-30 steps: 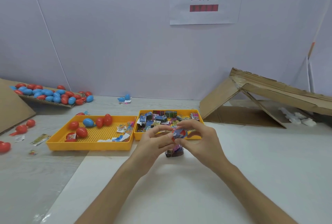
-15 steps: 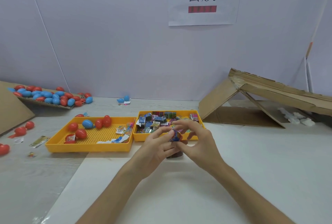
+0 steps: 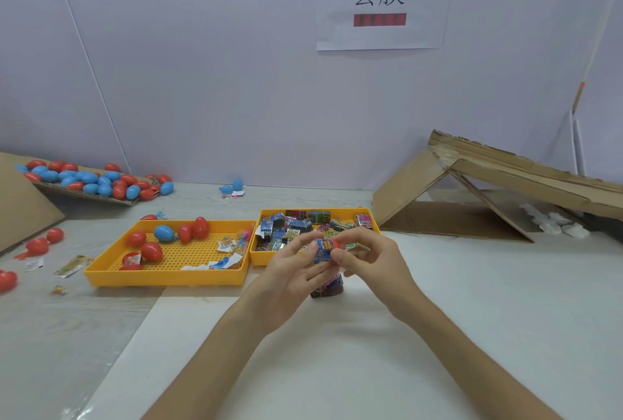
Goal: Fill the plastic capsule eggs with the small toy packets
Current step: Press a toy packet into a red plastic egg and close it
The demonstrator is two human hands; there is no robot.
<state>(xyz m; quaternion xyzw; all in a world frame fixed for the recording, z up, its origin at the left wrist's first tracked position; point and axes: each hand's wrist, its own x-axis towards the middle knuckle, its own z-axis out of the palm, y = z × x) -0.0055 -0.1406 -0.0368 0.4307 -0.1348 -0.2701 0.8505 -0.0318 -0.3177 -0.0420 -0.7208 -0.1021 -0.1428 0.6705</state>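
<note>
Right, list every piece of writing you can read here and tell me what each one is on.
"套膜": large black characters on the white paper sheet on the wall.
Red bar under those characters: dark marks, too blurred to read.
Toy packet held between the left hand and right hand: print too small to read.
Packets in the right yellow tray: print too small to read.

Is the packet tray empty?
No, the right-hand yellow tray holds a heap of small toy packets.
</note>
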